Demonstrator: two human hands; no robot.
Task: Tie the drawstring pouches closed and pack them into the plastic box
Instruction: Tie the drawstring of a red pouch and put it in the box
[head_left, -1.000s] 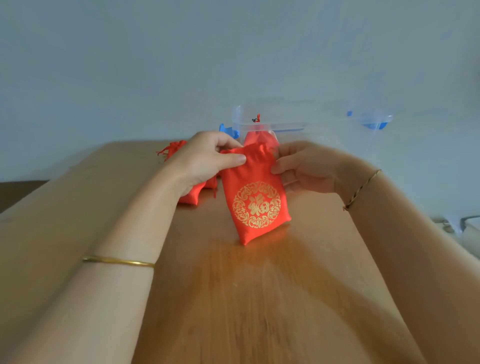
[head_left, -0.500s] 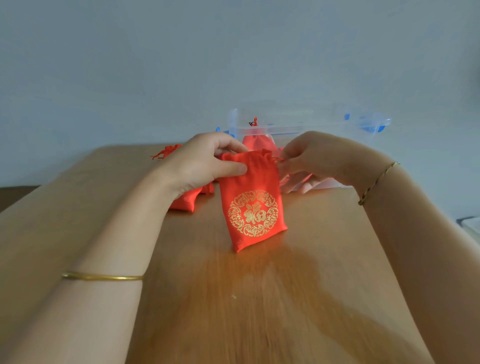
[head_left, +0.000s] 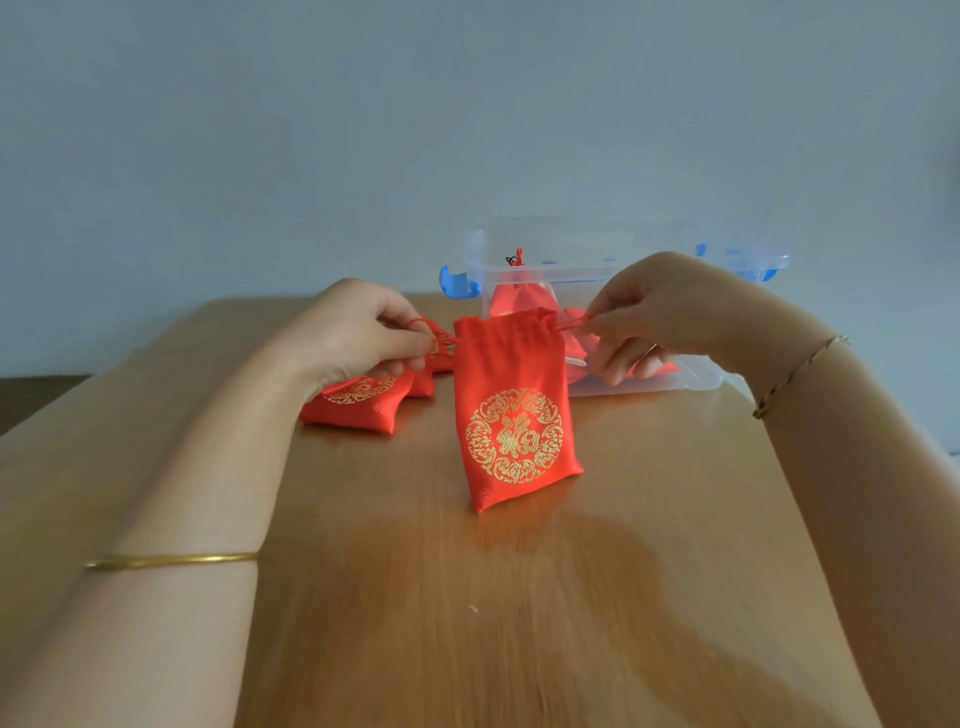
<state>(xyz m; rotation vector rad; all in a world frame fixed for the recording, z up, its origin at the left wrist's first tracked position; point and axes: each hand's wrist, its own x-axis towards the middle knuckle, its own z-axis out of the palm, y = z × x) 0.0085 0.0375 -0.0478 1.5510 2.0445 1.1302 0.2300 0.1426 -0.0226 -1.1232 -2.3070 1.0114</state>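
Red satin pouch (head_left: 511, 410) stands upright at frame centre on the wooden table (head_left: 467, 597). Left hand (head_left: 353, 332) pinches the left drawstring (head_left: 439, 338); right hand (head_left: 660, 306) pinches the right drawstring (head_left: 569, 325). Plastic box (head_left: 696, 382) sits behind, upper right.

Left hand (head_left: 353, 332) and right hand (head_left: 654, 306) pinch the drawstrings at either side of an upright red pouch (head_left: 514, 415).
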